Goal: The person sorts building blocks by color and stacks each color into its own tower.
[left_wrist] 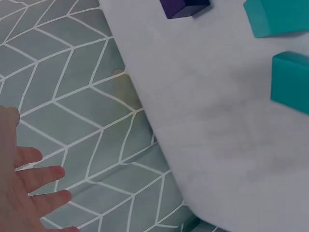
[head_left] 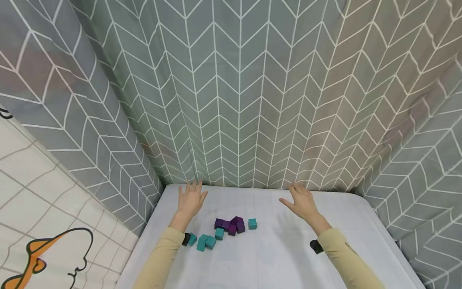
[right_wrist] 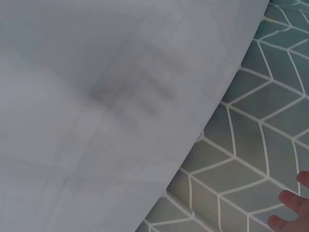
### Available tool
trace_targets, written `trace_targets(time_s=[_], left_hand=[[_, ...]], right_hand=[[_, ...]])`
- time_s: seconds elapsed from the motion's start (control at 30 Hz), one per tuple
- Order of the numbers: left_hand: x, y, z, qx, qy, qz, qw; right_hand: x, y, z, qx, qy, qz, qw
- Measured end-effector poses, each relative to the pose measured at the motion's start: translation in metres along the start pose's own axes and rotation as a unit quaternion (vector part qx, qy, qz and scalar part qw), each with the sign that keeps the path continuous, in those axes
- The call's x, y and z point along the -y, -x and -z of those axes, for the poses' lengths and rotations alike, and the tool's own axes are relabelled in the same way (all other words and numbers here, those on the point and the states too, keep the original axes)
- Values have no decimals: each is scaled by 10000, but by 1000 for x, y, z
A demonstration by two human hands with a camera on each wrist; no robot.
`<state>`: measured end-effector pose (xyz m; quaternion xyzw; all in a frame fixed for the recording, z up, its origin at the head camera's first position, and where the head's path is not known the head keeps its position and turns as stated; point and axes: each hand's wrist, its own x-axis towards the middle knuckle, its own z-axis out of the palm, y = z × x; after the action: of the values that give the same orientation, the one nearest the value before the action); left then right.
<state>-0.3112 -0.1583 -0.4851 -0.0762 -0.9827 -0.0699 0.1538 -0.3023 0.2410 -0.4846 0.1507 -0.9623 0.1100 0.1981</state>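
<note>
My left hand [head_left: 189, 200] hovers over the far left part of the white table with its fingers spread, holding nothing. Its spread fingers [left_wrist: 43, 179] also show in the left wrist view. Over the far right part, my right hand [head_left: 302, 202] is held out with thumb apart, also holding nothing; a few of its fingertips [right_wrist: 288, 199] enter the right wrist view. Between the hands lies a cluster of purple blocks [head_left: 232, 225]. Several teal blocks [head_left: 210, 242] lie nearer the left forearm, and a single teal block [head_left: 252, 223] sits just right of the purple ones.
The table [head_left: 274, 261] has a white cover and rounded far corners. A grey-green curtain [head_left: 238, 100] with white chevron lines hangs behind its far edge, with more curtain at both sides. A dark wristband device [head_left: 316, 246] is worn on the right wrist.
</note>
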Motion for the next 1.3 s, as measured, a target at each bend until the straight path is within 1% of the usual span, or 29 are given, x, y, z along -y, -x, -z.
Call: trace_targets(time_s=[0.1, 0.23, 0.33, 0.43, 0.57, 0.7, 0.8, 0.93, 1.1, 1.17, 1.3], left_hand=[[-3, 2, -4, 125, 34, -12, 9999], [-8, 6, -14, 237, 95, -24, 9997], [-12, 9, -24, 238, 137, -85, 9996], [-19, 12, -34, 327, 215, -167, 9991], [-35, 15, -44, 478, 318, -345, 9978], [-53, 17, -55, 545, 385, -596, 9960], [-68, 17, -68, 680, 351, -775, 9940], [-89, 17, -83, 850, 393, -1034, 9902], [-108, 17, -100, 956, 411, -1421, 9844], [-113, 16, -105, 1006, 394, -1577, 9816], [-122, 14, -110, 1060, 449, -1811, 9767]], right_hand=[[8, -1, -8, -40, -87, 135, 9999], [20, 0, -21, 4, -270, 200, 9994], [29, 1, -31, 185, -413, 213, 9987], [36, 4, -43, 408, -611, 321, 9968], [43, 7, -61, 652, -1000, 423, 9919], [50, 12, -79, 912, -1385, 315, 9857], [54, 15, -90, 1160, -1636, 172, 9795], [57, 19, -101, 1460, -1858, 82, 9716], [59, 22, -109, 1715, -1984, -32, 9650], [60, 23, -112, 1754, -1985, -59, 9643], [60, 23, -116, 1752, -1978, -43, 9645]])
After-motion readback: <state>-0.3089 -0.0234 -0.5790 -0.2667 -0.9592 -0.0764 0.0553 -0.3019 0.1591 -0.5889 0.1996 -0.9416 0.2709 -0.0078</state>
